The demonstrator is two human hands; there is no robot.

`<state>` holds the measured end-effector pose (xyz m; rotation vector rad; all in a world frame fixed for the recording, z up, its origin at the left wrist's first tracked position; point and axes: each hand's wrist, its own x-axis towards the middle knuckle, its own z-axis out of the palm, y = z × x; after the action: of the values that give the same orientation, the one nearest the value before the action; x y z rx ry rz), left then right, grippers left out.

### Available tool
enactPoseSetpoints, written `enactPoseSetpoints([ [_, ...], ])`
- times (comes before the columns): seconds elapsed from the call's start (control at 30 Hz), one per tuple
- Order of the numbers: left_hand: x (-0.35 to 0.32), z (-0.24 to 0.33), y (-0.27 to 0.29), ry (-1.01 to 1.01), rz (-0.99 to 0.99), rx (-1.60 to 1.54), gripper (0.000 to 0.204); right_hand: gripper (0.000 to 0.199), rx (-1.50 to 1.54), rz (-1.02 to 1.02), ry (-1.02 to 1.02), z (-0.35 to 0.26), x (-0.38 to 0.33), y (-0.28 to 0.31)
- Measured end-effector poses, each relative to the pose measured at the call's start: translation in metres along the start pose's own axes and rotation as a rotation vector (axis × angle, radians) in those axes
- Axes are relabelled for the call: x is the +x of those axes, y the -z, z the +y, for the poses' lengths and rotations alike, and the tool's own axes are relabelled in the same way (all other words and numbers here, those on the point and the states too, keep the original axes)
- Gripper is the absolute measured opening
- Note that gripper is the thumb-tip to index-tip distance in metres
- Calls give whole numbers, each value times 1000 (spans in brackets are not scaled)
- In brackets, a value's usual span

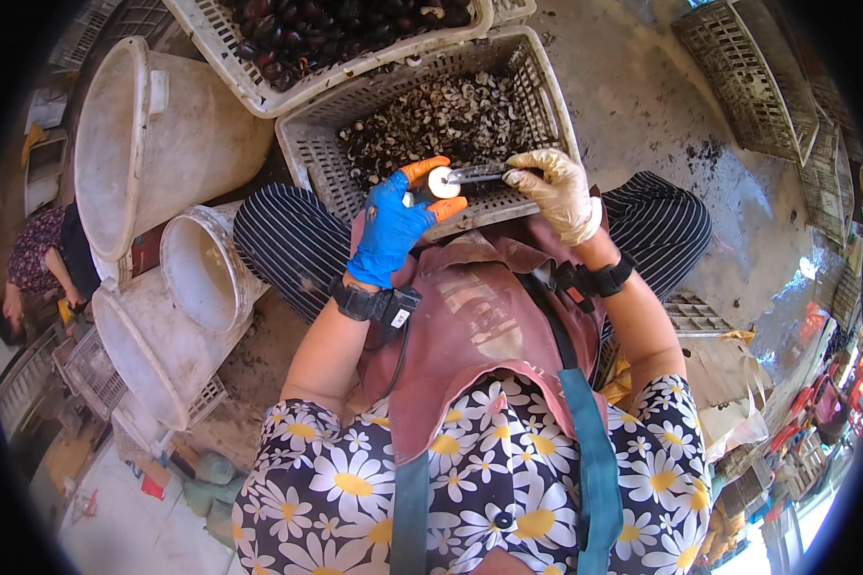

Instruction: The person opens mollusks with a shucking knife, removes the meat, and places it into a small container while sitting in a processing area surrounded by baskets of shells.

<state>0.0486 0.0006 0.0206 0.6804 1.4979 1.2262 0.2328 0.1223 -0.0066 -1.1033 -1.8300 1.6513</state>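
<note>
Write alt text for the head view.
A person's left hand, gloved in blue and orange, holds a small pale round piece against a slim tool in the pale-gloved right hand, over a crate of pale scraps. White buckets sit at left.

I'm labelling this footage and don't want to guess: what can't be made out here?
Head view: the grip end of the thin tool, hidden by the right hand.
Head view: the underside of the white round piece in the left hand, turned away.
Head view: the far end of the upper crate, cut off by the top edge.
Head view: individual pale bits in the lower crate, too small to identify.
</note>
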Motion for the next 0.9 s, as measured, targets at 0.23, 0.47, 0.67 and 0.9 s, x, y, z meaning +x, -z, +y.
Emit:
enactPoseSetpoints([
  [0.23, 1, 5, 9, 38, -180, 150, 49, 18, -392, -120, 320, -17, 19, 24],
  [0.47, -1, 4, 11, 261, -464, 55, 51, 16, -50, -506, 78, -2, 25, 30],
  [0.67, 2, -8, 5, 242, -367, -148, 50, 15, 483, -409, -240, 7, 7, -7],
  [0.9, 6, -16, 2, 23, -112, -35, 49, 19, 405, -140, -217, 8, 1, -24],
])
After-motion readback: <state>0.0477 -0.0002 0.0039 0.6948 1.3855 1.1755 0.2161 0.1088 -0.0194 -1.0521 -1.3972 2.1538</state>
